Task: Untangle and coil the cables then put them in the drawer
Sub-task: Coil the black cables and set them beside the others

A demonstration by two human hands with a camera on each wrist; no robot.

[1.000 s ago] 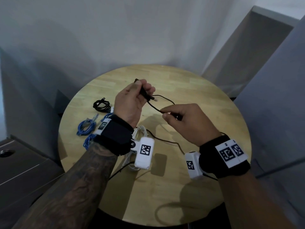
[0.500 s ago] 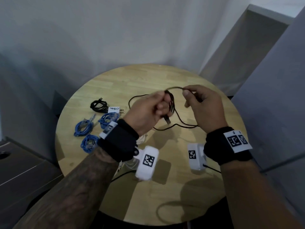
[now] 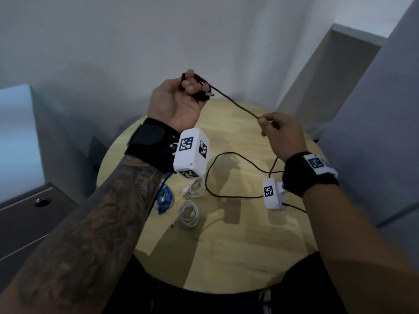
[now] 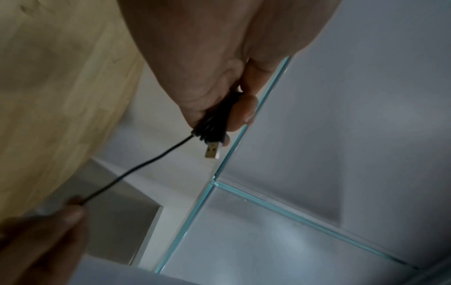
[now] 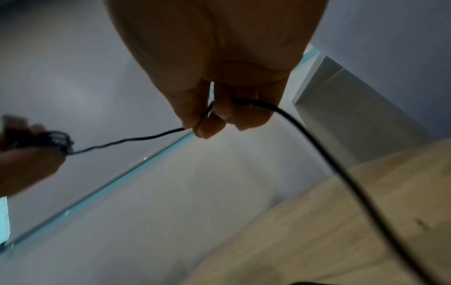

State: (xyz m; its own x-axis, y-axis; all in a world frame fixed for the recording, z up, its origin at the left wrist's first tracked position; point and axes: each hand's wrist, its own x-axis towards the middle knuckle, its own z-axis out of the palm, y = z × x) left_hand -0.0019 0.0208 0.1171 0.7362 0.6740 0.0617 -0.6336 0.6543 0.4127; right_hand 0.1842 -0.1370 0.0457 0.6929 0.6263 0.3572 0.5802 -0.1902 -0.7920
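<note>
My left hand (image 3: 181, 100) is raised above the round wooden table (image 3: 226, 245) and grips several turns of a black USB cable (image 3: 235, 104); its metal plug (image 4: 212, 152) sticks out below the fingers. The cable runs taut down to my right hand (image 3: 278, 132), which pinches it between thumb and fingers (image 5: 207, 123). From there the cable's slack (image 3: 229, 168) trails in a loop over the tabletop. Two white coiled cables (image 3: 189, 214) and a blue cable (image 3: 165, 198) lie on the table under my left forearm.
A grey drawer unit (image 3: 27, 223) with a round pull (image 3: 42, 202) stands at the left of the table. White walls rise behind, and a grey cabinet side (image 3: 374, 109) stands at the right.
My left hand has risen with the wound cable and turned palm towards me. My right hand has moved away to the right, stretching the cable straight between the hands.
</note>
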